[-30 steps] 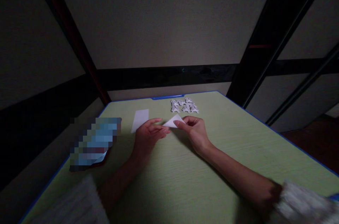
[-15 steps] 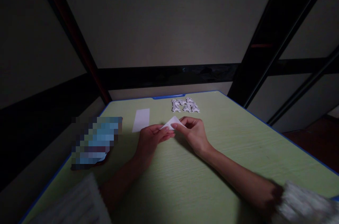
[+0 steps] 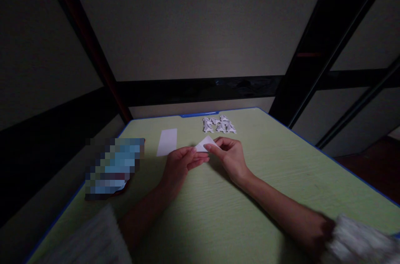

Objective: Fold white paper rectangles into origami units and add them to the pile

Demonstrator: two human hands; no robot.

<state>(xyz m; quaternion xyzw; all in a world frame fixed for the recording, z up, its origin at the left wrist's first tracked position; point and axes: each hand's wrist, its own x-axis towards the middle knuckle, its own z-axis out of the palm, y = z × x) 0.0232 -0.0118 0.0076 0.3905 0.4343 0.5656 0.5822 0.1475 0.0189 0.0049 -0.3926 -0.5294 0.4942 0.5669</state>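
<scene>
White folded paper (image 3: 206,140) is pinched at either end by the left hand (image 3: 177,166) and right hand (image 3: 233,159) over the table (image 3: 287,168).

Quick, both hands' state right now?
Left hand: closed, thumb and fingers pinching the left corner of the folded white paper.
Right hand: closed, gripping the right side of the same paper, thumb on top.

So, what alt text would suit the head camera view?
The left hand and right hand hold a folded white paper over a blue-edged green table. Beyond lie small folded paper shapes; to the left, a white sheet and a pixelated object.
</scene>
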